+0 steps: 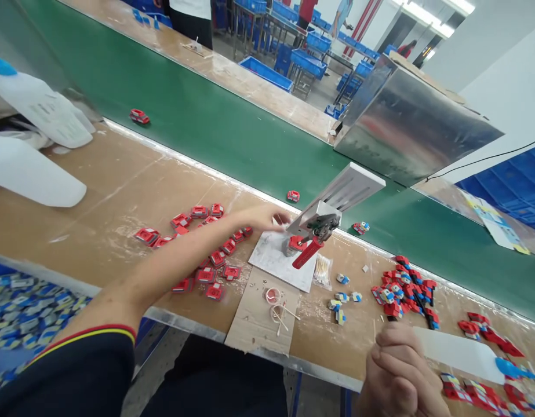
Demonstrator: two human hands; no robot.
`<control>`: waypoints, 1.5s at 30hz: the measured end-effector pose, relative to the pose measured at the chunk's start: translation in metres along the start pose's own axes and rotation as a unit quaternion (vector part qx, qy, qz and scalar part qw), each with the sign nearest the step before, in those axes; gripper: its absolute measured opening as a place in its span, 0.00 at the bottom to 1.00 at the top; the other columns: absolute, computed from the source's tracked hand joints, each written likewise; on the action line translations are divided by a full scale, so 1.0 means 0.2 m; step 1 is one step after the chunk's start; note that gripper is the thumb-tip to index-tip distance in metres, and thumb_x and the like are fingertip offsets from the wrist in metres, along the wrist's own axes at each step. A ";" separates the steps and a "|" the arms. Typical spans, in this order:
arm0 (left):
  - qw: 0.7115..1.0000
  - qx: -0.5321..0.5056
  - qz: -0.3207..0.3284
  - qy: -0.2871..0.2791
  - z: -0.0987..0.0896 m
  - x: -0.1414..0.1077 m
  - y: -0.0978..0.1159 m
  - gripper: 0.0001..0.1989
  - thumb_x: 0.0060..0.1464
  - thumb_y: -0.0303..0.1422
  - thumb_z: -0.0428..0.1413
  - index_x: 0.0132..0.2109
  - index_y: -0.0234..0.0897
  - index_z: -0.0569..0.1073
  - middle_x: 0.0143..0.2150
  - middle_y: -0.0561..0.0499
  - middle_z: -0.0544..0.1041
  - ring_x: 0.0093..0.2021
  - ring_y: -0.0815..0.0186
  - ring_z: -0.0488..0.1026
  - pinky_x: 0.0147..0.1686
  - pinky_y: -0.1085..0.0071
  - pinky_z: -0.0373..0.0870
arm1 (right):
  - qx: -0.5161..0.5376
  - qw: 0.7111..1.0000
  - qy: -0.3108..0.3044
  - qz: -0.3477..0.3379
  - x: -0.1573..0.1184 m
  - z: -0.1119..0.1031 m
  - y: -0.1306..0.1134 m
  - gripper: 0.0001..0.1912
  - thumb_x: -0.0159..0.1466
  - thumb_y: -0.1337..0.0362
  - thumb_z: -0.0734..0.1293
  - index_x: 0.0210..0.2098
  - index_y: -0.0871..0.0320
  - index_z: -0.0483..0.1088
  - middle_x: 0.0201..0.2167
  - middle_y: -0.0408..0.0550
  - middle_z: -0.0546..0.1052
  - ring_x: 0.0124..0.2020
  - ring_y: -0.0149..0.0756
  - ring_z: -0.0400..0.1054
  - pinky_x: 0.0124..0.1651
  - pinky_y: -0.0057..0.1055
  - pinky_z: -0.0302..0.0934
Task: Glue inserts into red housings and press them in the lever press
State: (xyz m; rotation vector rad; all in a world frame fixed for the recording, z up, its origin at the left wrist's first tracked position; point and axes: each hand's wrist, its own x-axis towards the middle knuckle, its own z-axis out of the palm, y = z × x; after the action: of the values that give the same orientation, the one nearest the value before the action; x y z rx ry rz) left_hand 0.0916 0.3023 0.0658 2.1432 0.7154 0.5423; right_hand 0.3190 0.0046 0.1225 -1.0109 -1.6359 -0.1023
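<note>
My left hand [265,218] reaches across the bench to a small toggle press [314,230] with a red handle, fingertips at its base; whether they pinch a part is not visible. The press stands on a white tile [271,262]. Under my left forearm lies a scatter of red toy-car parts [206,255]. My right hand [397,370] is at the near right edge, closed round a white squeeze bottle [458,353] with a blue nozzle pointing right. Beyond it lies a second heap of red and blue parts [404,289].
A green conveyor belt [206,116] runs behind the bench, carrying red toy cars [139,116] [293,196]. A metal housing [406,121] spans it at right. White bottles [32,171] lie far left. Bagged cotton swabs [323,271] and a blue-parts bin [24,313] are near.
</note>
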 end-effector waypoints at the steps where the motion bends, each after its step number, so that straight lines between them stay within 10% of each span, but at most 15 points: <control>1: 0.999 0.022 -0.021 0.017 -0.06 0.09 -0.02 0.11 0.53 0.28 0.67 0.46 0.36 0.84 0.44 0.45 0.87 0.46 0.56 0.84 0.51 0.61 0.80 | -0.008 0.999 0.043 0.009 -0.06 0.00 -0.03 0.14 0.64 0.54 0.62 0.26 0.41 0.77 0.07 0.42 0.58 0.05 0.47 0.49 0.11 0.45 0.42; 7: 0.989 0.100 -0.102 0.044 0.04 0.57 -0.04 0.16 0.58 0.26 0.65 0.54 0.33 0.81 0.62 0.35 0.80 0.65 0.44 0.76 0.67 0.43 0.69 | -0.045 0.979 -0.119 0.162 -0.38 0.17 -0.25 0.11 0.70 0.65 0.63 0.39 0.49 0.79 0.25 0.45 0.76 0.23 0.46 0.74 0.23 0.46 0.72; 12: 0.986 0.113 -0.108 0.056 0.03 0.61 0.03 0.11 0.63 0.34 0.68 0.50 0.33 0.81 0.54 0.40 0.82 0.58 0.51 0.79 0.63 0.49 0.75 | -0.099 0.954 -0.148 0.242 -0.53 0.11 -0.25 0.12 0.73 0.60 0.68 0.54 0.53 0.76 0.43 0.53 0.80 0.41 0.43 0.78 0.39 0.39 0.77; 15: 0.981 0.114 -0.092 0.129 -0.18 0.40 0.08 0.22 0.59 0.32 0.70 0.59 0.34 0.79 0.59 0.42 0.79 0.63 0.53 0.75 0.70 0.51 0.69 | -0.073 0.942 -0.201 0.259 -0.54 0.13 -0.16 0.20 0.73 0.56 0.71 0.62 0.53 0.72 0.47 0.55 0.80 0.44 0.44 0.77 0.40 0.40 0.76; 19: 0.974 -0.014 0.060 0.218 -0.33 -0.29 0.23 0.42 0.50 0.34 0.77 0.69 0.39 0.70 0.54 0.50 0.80 0.51 0.62 0.84 0.53 0.55 0.81 | -0.003 0.947 -0.264 0.184 -0.49 0.21 -0.06 0.13 0.73 0.63 0.71 0.56 0.51 0.75 0.43 0.51 0.83 0.42 0.42 0.78 0.42 0.38 0.75; 25: 0.902 -0.291 0.025 0.318 0.21 -1.25 0.47 0.24 0.43 0.27 0.79 0.48 0.44 0.85 0.47 0.51 0.88 0.38 0.63 0.86 0.30 0.72 0.85 | -0.012 0.958 -0.275 0.080 -0.36 0.32 -0.04 0.06 0.73 0.71 0.70 0.45 0.54 0.76 0.38 0.48 0.85 0.37 0.38 0.75 0.40 0.36 0.71; 30: 0.725 -0.585 -0.143 0.334 0.65 -1.31 0.54 0.21 0.56 0.45 0.74 0.54 0.45 0.84 0.46 0.47 0.86 0.40 0.61 0.86 0.34 0.70 0.84 | -0.050 0.961 -0.267 0.056 -0.34 0.40 -0.02 0.06 0.73 0.71 0.70 0.45 0.53 0.76 0.35 0.45 0.86 0.35 0.37 0.75 0.39 0.36 0.70; 35: 0.639 -0.703 -0.199 0.241 0.73 -1.25 0.55 0.18 0.63 0.47 0.69 0.53 0.44 0.79 0.49 0.45 0.85 0.30 0.70 0.78 0.29 0.74 0.74 | -0.053 0.965 -0.237 0.100 -0.39 0.39 -0.04 0.07 0.72 0.71 0.71 0.43 0.51 0.78 0.33 0.43 0.86 0.34 0.37 0.76 0.38 0.35 0.70; 45: 0.870 -0.426 -0.140 0.207 0.75 -1.30 0.49 0.30 0.59 0.34 0.70 0.66 0.43 0.72 0.51 0.46 0.82 0.35 0.69 0.77 0.38 0.73 0.76 | -0.052 0.963 -0.253 0.082 -0.40 0.42 -0.06 0.10 0.72 0.72 0.71 0.49 0.52 0.80 0.38 0.47 0.87 0.36 0.39 0.78 0.40 0.37 0.72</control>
State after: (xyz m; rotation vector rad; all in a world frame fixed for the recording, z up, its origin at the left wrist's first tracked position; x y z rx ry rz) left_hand 0.0153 0.0002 0.0199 1.0843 0.7977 0.9563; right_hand 0.2466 0.0000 0.0324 -1.3251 -2.0100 0.2015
